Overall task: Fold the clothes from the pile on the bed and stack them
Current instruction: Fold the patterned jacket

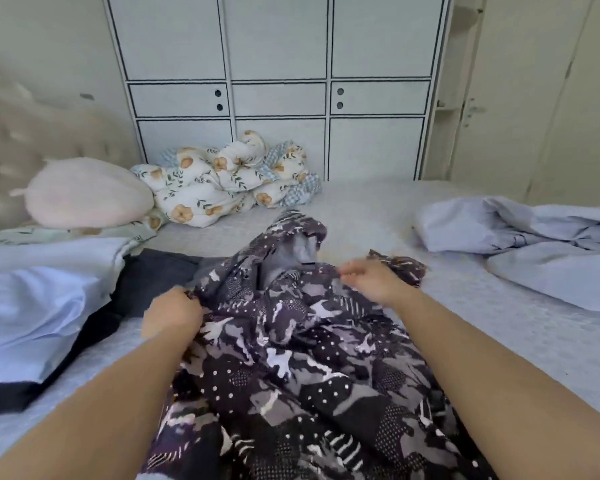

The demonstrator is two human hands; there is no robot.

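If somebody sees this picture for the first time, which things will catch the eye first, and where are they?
First comes the dark patterned garment, crumpled in the middle of the bed, with the left hand gripping its left edge and the right hand pinching a fold further back. Next comes the floral quilt, bunched at the far side against the white wardrobe.

Home bedroom: bed (378, 216) with tufted headboard (32, 140) and pillow (87, 194) far left of the hands, floral duvet (222, 181) beyond them, white wardrobe (278, 64) behind
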